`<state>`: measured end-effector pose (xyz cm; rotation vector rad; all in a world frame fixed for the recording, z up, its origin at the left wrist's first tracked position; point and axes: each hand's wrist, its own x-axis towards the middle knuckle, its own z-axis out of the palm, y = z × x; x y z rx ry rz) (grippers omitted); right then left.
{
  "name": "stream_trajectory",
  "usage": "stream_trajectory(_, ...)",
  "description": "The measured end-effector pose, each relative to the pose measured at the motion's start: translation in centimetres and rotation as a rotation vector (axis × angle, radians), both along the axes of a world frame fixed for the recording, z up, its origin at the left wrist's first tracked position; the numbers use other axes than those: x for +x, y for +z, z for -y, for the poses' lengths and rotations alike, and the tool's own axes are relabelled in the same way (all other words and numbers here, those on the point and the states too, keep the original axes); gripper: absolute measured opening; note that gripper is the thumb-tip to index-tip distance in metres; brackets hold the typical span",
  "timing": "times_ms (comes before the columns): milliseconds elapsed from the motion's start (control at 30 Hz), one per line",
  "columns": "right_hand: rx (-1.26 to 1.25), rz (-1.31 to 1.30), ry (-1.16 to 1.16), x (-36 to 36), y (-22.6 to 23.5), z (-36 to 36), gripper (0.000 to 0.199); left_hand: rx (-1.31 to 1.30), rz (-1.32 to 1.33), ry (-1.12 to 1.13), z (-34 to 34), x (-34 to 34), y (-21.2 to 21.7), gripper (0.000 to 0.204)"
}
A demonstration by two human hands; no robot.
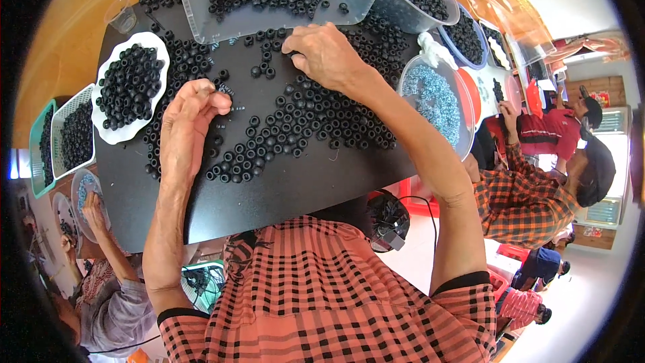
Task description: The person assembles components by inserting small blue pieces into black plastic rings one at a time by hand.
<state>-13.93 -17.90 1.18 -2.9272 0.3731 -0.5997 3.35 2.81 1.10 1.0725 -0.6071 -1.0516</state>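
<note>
My left hand [190, 119] is raised over the left part of the dark table [289, 191], its thumb and fingertips pinched together. Whatever they hold is too small or hidden to name. Close to those fingertips lie a few small bluish coils [226, 89] and some black beads. My right hand [327, 56] reaches farther across, fingers curled down at the edge of the loose beads; its fingertips are partly hidden, so I cannot make out what is in them. Many round black beads with holes [282, 128] spread between and around both hands.
A clear bin [188, 10] of beads stands at the far side, beside a translucent tub [410, 17]. At left sit a white scalloped plate [107, 124] and a white basket [64, 121]. Right holds a bowl of bluish pieces [433, 104]. Other people [524, 208] work on both sides.
</note>
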Motion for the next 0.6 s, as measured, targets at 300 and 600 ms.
stream_trajectory(300,0.218,0.062,0.062,1.0,1.2,-2.4,0.014,-0.048,-0.009,0.040,0.0,0.7,0.9,0.016)
stream_trajectory(600,0.037,-0.086,0.057,3.1,0.4,-4.3,0.021,-0.022,-0.003,0.017,0.0,0.5,0.5,0.015)
